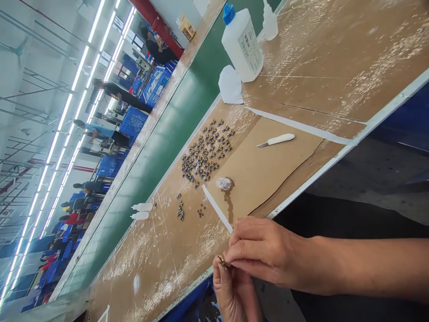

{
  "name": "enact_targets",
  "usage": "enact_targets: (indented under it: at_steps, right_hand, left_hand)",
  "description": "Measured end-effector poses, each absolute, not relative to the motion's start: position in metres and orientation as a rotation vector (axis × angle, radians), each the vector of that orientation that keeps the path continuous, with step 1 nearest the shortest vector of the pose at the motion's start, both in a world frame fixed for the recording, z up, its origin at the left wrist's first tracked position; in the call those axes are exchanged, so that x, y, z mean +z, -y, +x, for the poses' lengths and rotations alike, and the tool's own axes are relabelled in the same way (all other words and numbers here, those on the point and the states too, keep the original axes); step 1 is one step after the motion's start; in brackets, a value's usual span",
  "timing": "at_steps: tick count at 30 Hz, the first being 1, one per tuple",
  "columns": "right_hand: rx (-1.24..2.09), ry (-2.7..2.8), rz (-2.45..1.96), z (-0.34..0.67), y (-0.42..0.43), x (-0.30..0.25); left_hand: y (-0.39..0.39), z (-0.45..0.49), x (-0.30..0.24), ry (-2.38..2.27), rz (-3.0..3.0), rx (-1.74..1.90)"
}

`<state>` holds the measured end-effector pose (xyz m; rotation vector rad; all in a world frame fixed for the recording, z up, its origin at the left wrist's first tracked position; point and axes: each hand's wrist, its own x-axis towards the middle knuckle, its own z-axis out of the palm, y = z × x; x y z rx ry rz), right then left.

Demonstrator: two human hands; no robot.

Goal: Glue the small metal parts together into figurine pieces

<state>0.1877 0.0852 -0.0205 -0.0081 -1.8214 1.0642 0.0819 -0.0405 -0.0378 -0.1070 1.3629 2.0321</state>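
Observation:
A small brass-coloured metal piece (223,263) is held at the bench edge between the thumb and fingers of my left hand (234,293). My right hand (259,250) reaches in from the right with fingers pinched together, their tips against the same piece. The fingers partly cover it, so its full shape is hidden. On the bench beyond lies a cluster of similar small gold-and-blue pieces (204,154), with a smaller group (181,211) nearer. Several tiny brown beads (201,211) lie beside that group. A small clear bottle (224,183) stands on the cardboard sheet (268,170).
A white-handled knife (280,139) lies on the cardboard. Toward the upper right stand a large blue-capped glue bottle (243,44) and a white nozzle bottle (270,22). Two slim white bottles (142,211) are near the green divider (181,107). Other people work beyond it.

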Motion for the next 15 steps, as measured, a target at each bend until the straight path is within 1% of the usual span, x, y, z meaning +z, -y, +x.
enact_targets:
  at_steps: [11, 15]
  right_hand:
    - [0.944, 1.886, -0.012, 0.1931, -0.0865, -0.0111]
    - [0.977, 1.913, -0.023, 0.1943, -0.0872, -0.0121]
  left_hand:
    - [0.04, 0.0861, -0.03, -1.38, -0.058, 1.981]
    - [0.04, 0.088, -0.03, -1.362, -0.044, 1.997]
